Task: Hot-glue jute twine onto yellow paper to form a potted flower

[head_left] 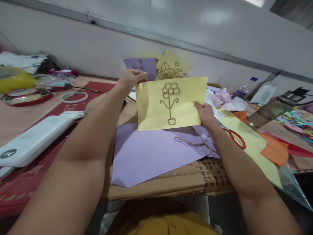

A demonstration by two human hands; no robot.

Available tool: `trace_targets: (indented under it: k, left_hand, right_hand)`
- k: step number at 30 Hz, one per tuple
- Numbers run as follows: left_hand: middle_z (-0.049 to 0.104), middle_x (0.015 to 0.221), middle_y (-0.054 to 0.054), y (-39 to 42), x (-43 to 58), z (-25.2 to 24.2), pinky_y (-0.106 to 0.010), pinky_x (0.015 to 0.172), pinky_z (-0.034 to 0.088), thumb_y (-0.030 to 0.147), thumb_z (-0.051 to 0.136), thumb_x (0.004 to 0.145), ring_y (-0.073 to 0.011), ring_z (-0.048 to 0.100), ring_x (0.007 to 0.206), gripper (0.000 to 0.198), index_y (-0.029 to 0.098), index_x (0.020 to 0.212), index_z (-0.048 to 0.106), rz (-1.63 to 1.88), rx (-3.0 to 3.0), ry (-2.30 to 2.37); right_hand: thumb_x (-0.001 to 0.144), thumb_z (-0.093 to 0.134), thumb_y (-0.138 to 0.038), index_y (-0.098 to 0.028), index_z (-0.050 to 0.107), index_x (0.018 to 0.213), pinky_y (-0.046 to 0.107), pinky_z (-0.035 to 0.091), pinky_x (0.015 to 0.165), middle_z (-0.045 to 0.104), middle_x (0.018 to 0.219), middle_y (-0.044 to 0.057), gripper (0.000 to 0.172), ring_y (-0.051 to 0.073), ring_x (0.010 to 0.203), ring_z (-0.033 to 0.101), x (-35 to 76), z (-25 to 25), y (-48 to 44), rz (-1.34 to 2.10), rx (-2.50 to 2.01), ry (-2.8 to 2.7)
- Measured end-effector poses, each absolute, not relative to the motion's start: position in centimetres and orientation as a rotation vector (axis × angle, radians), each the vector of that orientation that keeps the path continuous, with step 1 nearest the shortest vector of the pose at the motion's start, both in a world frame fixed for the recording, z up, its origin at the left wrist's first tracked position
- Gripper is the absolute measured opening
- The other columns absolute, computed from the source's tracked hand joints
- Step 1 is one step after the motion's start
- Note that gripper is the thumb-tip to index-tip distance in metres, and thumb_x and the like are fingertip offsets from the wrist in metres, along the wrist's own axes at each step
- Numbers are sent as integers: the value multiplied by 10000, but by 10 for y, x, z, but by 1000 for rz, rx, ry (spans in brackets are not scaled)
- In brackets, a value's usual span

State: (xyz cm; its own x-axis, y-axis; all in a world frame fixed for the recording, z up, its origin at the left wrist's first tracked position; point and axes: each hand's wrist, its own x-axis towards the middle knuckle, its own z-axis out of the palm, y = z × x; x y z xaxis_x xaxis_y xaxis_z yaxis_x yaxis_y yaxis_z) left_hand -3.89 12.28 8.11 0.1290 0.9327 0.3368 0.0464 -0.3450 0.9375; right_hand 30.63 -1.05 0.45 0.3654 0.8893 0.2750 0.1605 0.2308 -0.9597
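A yellow sheet of paper (153, 107) is held up in front of me, tilted slightly. On it is a flower in a pot, formed in brown string-like lines. My left hand (134, 77) is closed at its top left corner, fingertips partly hidden. My right hand (205, 114) pinches the right edge, thumb on the front. Beneath the sheet, a purple sheet of paper (144, 156) lies on cardboard (171, 182). Loose brown twine (190, 142) rests on the purple sheet, near my right wrist.
Against the wall stand a purple card (149, 67) and a yellow card (168, 62) with drawings. Red-handled scissors (236, 138) lie right, beside orange paper (275, 150) and a bottle (271, 109). At left are a white device (36, 140) and a tape ring (74, 97).
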Motion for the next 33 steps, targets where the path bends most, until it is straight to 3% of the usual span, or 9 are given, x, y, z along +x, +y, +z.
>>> trace_targets:
  k: [6,11,13,17,19,22,26,30,33]
  left_hand:
    - [643,684,-26,102,-14,94,-247,680,420,347,772,798,-183,598,789,180,180,737,750,1336,2066,1053]
    - [417,500,14,83,4,97,-286,581,261,430,793,759,-127,433,563,304,169,630,706,887,2290,1204]
    - [426,503,23,80,4,95,-283,563,242,503,753,773,-103,388,521,359,167,652,710,710,2308,1268]
    - [646,681,1,79,-1,88,-274,573,312,591,720,745,-123,515,587,407,195,825,768,418,2286,1343]
    - [705,771,-8,81,0,82,-273,593,347,610,721,725,-147,580,655,419,219,862,783,248,2273,1345]
    - [727,821,-20,85,4,71,-274,617,365,637,711,711,-165,603,708,442,231,868,784,13,2291,1290]
    - [693,767,-32,91,11,53,-286,640,354,680,667,721,-168,559,702,484,220,840,762,-160,2407,1211]
    - [670,743,-46,95,12,43,-303,650,342,730,637,717,-185,550,709,534,207,773,733,-152,2445,1217]
    - [662,734,-50,94,10,42,-309,641,335,747,621,725,-191,547,708,551,204,730,713,-125,2401,1215]
  right_hand:
    - [667,796,-632,-150,733,926,362,584,675,775,855,75,551,216,722,709,296,8,-15,729,-1326,-1146]
    - [742,736,-618,-164,722,868,401,587,696,744,779,82,471,255,753,707,293,15,-22,758,-1459,-1240]
    - [753,748,-565,-159,715,840,449,576,768,731,793,96,417,284,811,695,295,22,-26,731,-1537,-1282]
    - [814,739,-419,-156,662,1148,572,409,1074,650,1215,170,431,345,1210,545,288,35,-38,109,-1621,-1428]
    - [898,662,-416,-161,598,1265,580,346,1123,578,1323,191,452,345,1306,461,273,36,-47,-277,-1523,-1607]
    - [992,544,-450,-180,601,1225,489,381,1104,628,1240,147,361,294,1221,510,241,33,-66,-257,-1283,-1932]
    - [1020,452,-540,-188,614,1058,383,465,885,657,1065,99,390,245,1003,579,207,30,-89,111,-1420,-2146]
    - [950,578,-566,-184,596,1029,354,434,786,635,1050,90,390,232,923,577,201,27,-95,325,-1676,-2181]
    - [878,713,-445,-191,604,946,322,403,765,624,1009,74,285,216,916,565,203,21,-92,397,-1733,-2210]
